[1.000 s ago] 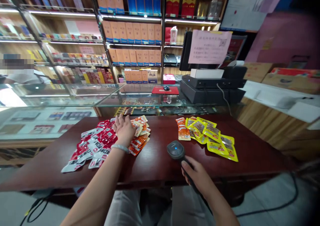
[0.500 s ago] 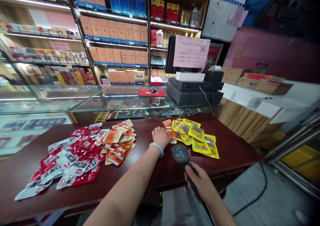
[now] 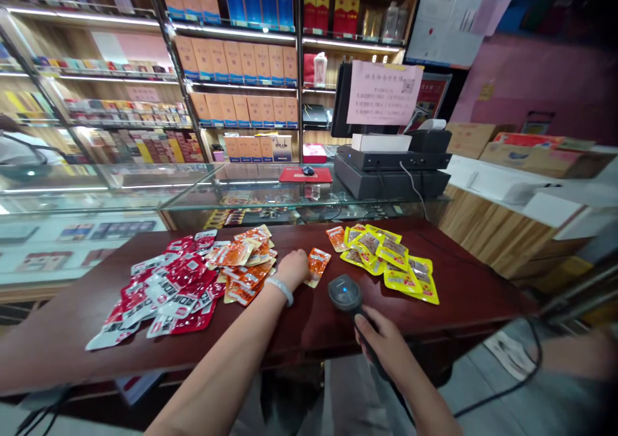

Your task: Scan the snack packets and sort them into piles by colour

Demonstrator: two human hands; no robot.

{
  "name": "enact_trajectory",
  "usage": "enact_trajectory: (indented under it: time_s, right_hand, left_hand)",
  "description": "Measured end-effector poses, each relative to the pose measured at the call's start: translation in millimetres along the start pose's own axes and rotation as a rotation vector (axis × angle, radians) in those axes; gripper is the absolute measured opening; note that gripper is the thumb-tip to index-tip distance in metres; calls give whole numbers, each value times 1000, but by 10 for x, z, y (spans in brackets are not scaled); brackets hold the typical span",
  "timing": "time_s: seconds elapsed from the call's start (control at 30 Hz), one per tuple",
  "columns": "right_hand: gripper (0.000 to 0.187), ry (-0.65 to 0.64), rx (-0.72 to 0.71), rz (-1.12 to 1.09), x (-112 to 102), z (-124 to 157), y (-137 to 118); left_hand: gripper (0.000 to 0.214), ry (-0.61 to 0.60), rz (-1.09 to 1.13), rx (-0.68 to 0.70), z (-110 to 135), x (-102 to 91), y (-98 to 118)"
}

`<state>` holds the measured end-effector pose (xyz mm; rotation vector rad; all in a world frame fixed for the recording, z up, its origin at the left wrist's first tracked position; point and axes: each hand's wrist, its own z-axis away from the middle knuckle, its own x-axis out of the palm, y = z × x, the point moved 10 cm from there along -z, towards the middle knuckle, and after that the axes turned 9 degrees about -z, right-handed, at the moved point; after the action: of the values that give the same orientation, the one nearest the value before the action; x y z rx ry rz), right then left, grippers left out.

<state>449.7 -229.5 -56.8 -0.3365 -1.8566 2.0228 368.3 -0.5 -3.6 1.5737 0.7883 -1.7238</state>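
Red-brown tabletop point(image 3: 309, 323), lit shop shelves point(image 3: 236, 31) | orange packet point(image 3: 319, 265) between hands, at left hand point(image 3: 293, 268) (its grip: cannot tell) | right hand point(image 3: 383, 334), apart, wrapped round barcode scanner point(image 3: 344, 293)

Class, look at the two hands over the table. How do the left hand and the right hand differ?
The right hand grips a scanner; the left hand is at a loose orange packet, its fingertips' hold unclear.
The left wrist wears a pale bracelet; the right shows none.
The left hand reaches farther over the table than the right.
Both are ungloved.
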Motion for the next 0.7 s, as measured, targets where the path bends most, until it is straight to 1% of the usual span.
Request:
enact_trajectory:
  time_s: [0.13, 0.17, 0.27, 0.37, 0.5, 0.6, 0.7]
  right_hand:
    - [61, -37, 7, 8, 162, -19, 2]
    - [62, -44, 8, 12, 194, -20, -1]
    - [66, -54, 0, 22, 266, -11, -22]
    - [67, -44, 1, 14, 301, 8, -39]
    - [64, -40, -1, 9, 315, 38, -73]
    - [64, -31, -8, 7, 279, 55, -94]
    - [63, -21, -18, 13, 228, 64, -109]
  left_hand:
    - [46, -23, -5, 31, 47, 83, -83]
    - [46, -11, 9, 16, 47, 89, -110]
    - [65, 34, 72, -42, 33, 62, -163]
    - [71, 36, 113, -77, -2, 13, -108]
    - [79, 37, 95, -119, -68, -42, 39]
    - [74, -15, 102, -65, -110, 25, 148]
    - [67, -39, 147, -37, -113, 94, 98]
